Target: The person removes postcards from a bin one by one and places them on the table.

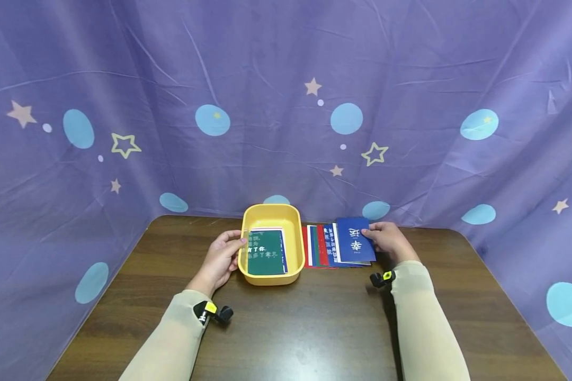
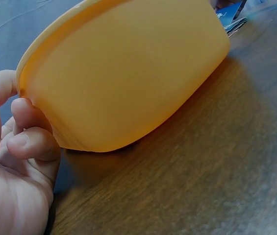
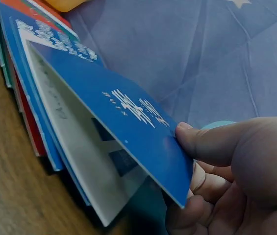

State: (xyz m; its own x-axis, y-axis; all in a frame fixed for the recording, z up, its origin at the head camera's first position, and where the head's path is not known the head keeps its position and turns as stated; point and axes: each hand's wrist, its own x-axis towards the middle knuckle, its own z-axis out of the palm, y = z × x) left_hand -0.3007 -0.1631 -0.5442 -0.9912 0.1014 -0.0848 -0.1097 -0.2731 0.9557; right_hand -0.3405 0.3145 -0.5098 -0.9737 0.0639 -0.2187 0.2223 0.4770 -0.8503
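Observation:
My left hand (image 1: 220, 259) grips the left rim of a yellow plastic bin (image 1: 271, 280), thumb over the edge and fingers outside against its wall. Inside the bin lies a green card (image 1: 267, 264) with white writing, on top of other cards. At the right, my right hand (image 1: 391, 241) pinches the right edge of a blue card (image 1: 350, 238) with white characters. In the right wrist view this blue card (image 3: 128, 112) is lifted at its near side, over a white card (image 3: 74, 132) with dark blue patches.
A fanned row of red, white, green and blue cards (image 1: 319, 246) lies on the brown wooden table (image 1: 305, 328), just right of the bin. A purple curtain (image 1: 286, 69) with stars and blue ovals hangs behind and at both sides.

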